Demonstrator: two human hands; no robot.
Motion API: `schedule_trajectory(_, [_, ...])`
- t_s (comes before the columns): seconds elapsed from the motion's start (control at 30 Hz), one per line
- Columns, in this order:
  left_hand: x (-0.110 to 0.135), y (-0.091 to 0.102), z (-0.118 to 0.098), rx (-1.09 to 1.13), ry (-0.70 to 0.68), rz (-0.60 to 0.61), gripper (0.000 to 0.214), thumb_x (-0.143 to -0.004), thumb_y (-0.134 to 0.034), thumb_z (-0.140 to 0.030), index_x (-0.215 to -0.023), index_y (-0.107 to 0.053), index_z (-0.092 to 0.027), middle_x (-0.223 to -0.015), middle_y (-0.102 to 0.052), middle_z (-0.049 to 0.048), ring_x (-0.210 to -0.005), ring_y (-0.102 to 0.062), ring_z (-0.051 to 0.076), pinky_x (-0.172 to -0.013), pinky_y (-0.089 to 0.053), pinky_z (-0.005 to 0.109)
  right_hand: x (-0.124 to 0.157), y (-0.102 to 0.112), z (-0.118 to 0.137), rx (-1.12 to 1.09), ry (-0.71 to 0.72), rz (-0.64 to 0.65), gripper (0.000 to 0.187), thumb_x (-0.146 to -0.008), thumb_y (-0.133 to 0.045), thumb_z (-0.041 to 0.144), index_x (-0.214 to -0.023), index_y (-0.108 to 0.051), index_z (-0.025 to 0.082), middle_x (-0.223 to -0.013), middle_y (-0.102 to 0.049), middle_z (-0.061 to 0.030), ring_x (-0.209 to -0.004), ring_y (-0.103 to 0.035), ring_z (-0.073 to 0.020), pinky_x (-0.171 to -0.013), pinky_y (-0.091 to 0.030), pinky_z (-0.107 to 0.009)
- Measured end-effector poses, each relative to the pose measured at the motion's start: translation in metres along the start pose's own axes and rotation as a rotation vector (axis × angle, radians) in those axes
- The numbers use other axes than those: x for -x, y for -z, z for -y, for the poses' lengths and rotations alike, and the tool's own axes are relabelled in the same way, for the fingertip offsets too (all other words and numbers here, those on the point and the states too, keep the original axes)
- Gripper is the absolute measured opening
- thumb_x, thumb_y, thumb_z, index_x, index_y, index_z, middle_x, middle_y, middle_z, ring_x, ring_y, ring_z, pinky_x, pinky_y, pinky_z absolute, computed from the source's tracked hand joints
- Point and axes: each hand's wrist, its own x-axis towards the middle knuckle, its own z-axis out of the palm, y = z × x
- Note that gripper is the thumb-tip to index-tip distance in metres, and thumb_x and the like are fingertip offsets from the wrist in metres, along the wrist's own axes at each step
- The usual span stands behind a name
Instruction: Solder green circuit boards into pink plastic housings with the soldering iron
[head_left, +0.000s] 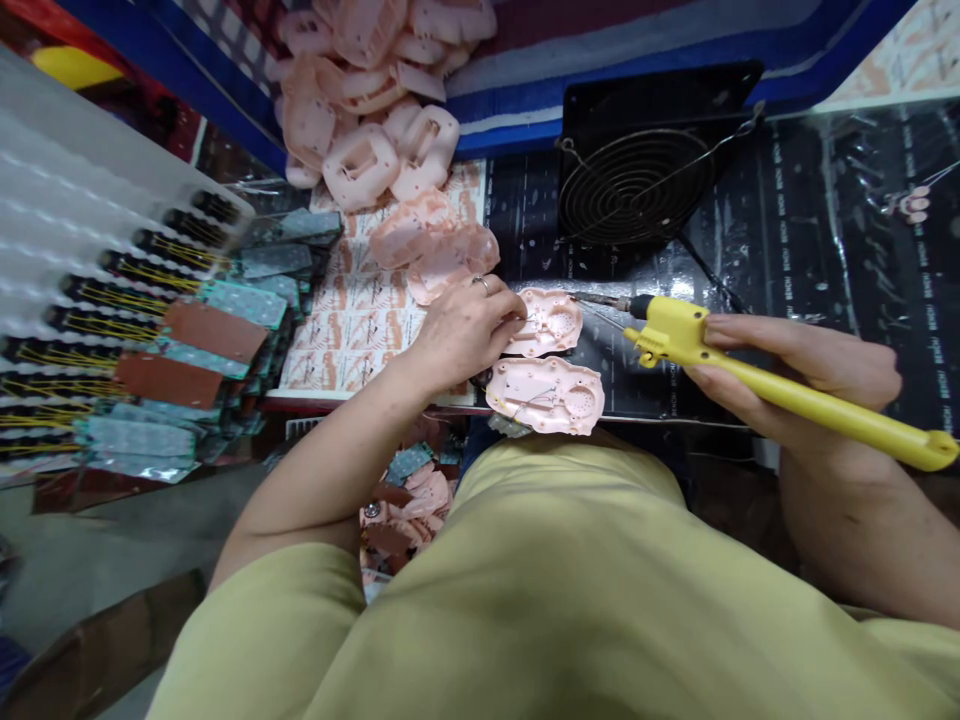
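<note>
My left hand (469, 325), a ring on one finger, is closed over the left end of a pink plastic shell (553, 322) on the bench; the fingertips are partly hidden. A second pink shell (546, 394) lies just nearer to me at the bench edge, with thin wires inside and its hollow side up. In my right hand (806, 375) is a yellow soldering iron (750, 372), gripped between thumb and fingers. Its dark tip points left and reaches the far right edge of the upper shell; whether they touch I cannot tell.
A black fan (637, 185) stands behind the shells. Pink shells fill a blue bin (517, 115) at the back, and more loose shells (439, 245) lie before it. On the left, circuit boards (217, 335) are stacked beside a white rack (67, 190) with yellow wires.
</note>
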Motion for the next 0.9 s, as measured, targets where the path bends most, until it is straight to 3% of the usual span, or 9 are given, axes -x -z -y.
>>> schedule_trajectory(0.3, [0.0010,0.0040,0.0034,-0.081,0.043,0.019,0.019,-0.089,-0.057,-0.027,-0.090,-0.072,-0.014,-0.095,-0.069,0.0106,-0.091,-0.064,0.025,-0.082,-0.048,0.036,-0.0001,-0.0005,0.0051,0.017,-0.026,-0.001,0.046,-0.077,-0.081,0.021,-0.121,-0.068,0.028,-0.094,-0.077,-0.0003,-0.072,-0.074,-0.0191,-0.061,-0.063,-0.026])
schedule_trajectory(0.53, [-0.0011,0.0043,0.0036,0.062,0.069,-0.010,0.015,-0.087,-0.055,-0.024,-0.086,-0.068,-0.016,-0.081,-0.070,0.0054,-0.078,-0.063,0.020,-0.082,-0.047,0.034,0.0012,-0.0015,0.0055,0.018,-0.018,-0.030,0.041,-0.078,-0.080,0.021,-0.117,-0.070,0.028,-0.091,-0.077,0.0002,-0.069,-0.073,-0.0170,-0.059,-0.060,-0.023])
schedule_trajectory(0.73, [-0.0010,0.0048,0.0046,0.299,0.037,0.022,0.017,-0.088,-0.057,-0.028,-0.089,-0.069,-0.016,-0.083,-0.071,0.0035,-0.075,-0.062,0.016,-0.072,-0.046,0.028,0.0006,-0.0011,0.0069,0.007,-0.032,-0.028,0.042,-0.075,-0.081,0.018,-0.115,-0.071,0.026,-0.089,-0.077,-0.0006,-0.069,-0.073,-0.0173,-0.058,-0.060,-0.022])
schedule_trajectory(0.9, [-0.0003,0.0033,0.0026,0.205,0.033,0.019,0.020,-0.087,-0.064,-0.034,-0.084,-0.069,-0.016,-0.078,-0.070,0.0037,-0.074,-0.062,0.016,-0.076,-0.045,0.030,0.0030,-0.0030,0.0069,0.002,-0.041,-0.055,0.046,-0.075,-0.081,0.018,-0.118,-0.070,0.028,-0.092,-0.077,-0.0007,-0.070,-0.074,-0.0184,-0.061,-0.062,-0.023])
